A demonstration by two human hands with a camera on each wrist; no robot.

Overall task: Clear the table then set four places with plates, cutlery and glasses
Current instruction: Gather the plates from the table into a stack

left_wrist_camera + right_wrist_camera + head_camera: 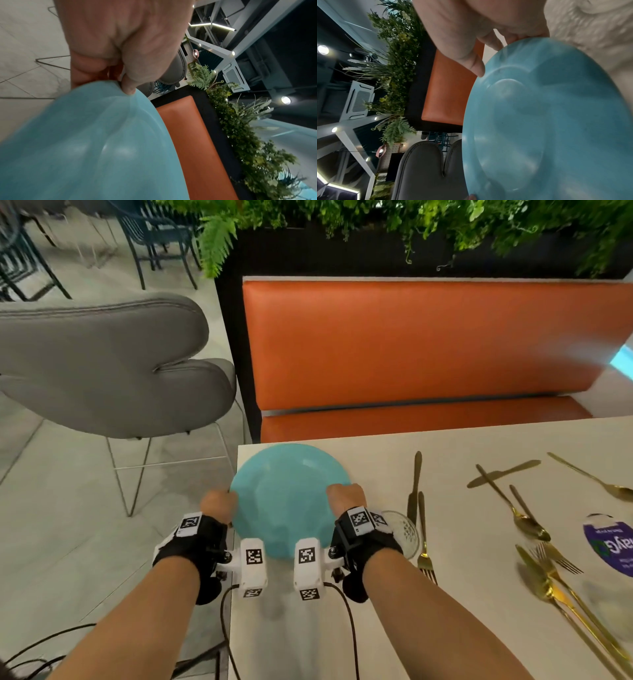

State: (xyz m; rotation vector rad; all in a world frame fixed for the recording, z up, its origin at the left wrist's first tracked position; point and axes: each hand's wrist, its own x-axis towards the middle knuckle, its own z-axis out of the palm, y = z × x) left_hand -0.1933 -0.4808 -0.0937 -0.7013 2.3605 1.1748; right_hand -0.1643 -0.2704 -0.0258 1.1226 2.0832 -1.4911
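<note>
Grey upholstered chair w/ thin metal legs (102,364) at 10 o'clock, on pale tiled floor (68,535). Orange leather bench seat (418,344) at 12–1 o'clock, backed by black planter box (308,251) full of green ferns & foliage (411,220). Dark metal wire chairs (154,237) far off at 11 o'clock. Round purple printed label (609,546) at 3 o'clock, text too blurred to read. Black cables (41,648) trail over floor at 8 o'clock. White ceiling AC unit (358,100) & spotlights in the wrist views.

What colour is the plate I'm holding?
Light blue plate, clearest in the head view.
</note>
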